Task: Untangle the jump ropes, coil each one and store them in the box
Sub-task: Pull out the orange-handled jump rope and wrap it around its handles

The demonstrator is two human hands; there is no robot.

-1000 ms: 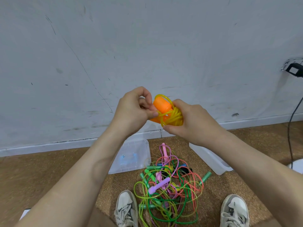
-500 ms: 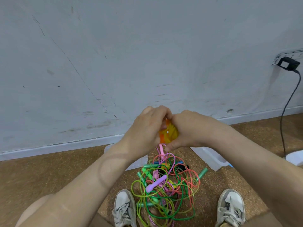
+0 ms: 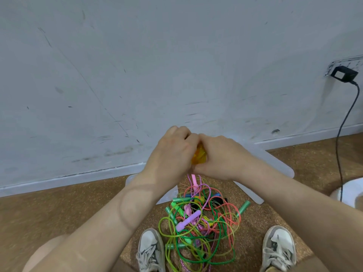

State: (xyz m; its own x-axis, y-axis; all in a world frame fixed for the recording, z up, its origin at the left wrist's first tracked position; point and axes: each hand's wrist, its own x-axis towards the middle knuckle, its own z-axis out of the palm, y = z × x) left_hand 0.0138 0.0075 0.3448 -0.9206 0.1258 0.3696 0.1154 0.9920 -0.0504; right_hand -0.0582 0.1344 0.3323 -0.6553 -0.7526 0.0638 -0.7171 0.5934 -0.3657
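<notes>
Hands lower than a second ago, down from in front of the wall to just above the pile. They have closed in, and the orange handle and yellow loops that showed then are mostly covered.

- Fingers: both sets curled tight round the bundle, knuckles of the two hands touching at frame centre. Fingertips hidden on the far side.
- Left hand (image 3: 172,152) grips from the left, right hand (image 3: 222,158) from the right. Bare forearms run down to the lower corners.
- Orange jump rope (image 3: 199,157): only a glossy, translucent orange-yellow sliver shows between the palms, held in the air. Cannot tell how the coil sits.
- Tangled rope pile (image 3: 198,222), lower centre on the floor: thin shiny cords in green, yellow-green and coral, plus a braided purple one. Smooth stubby handles poke out, among them a lilac handle (image 3: 188,218) and a green handle (image 3: 243,207).
- Clear plastic box (image 3: 279,163) right of the hands, frosted, rounded corners; contents hidden by the arm. Second clear plastic piece (image 3: 168,196) under the left forearm; contents hidden.
- Speckled cork-brown floor (image 3: 59,209), scuffed grey wall (image 3: 137,65), worn white sneakers (image 3: 151,250) flanking the pile.
- Black plug (image 3: 343,73) upper right, with its cable hanging down.
</notes>
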